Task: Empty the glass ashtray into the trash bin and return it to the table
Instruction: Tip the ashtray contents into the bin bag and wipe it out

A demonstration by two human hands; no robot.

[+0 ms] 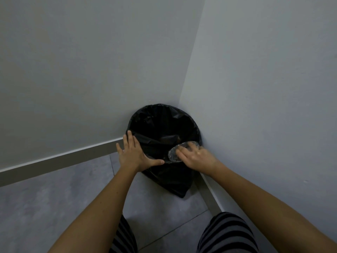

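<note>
- The single head view looked steeply down into a room corner (179,102), from above and close behind both outstretched forearms.
- No second view overlapped.

We find no readable text, label, brand, number or sign anywhere in view. Black bin liner (160,128): plain, unprinted as far as we see. Walls (73,70), skirting and floor tiles (54,207): blank. Striped fabric (228,232) at bottom edge: pattern only, no lettering. Glass ashtray (175,153): blurred, no marking legible.
</note>
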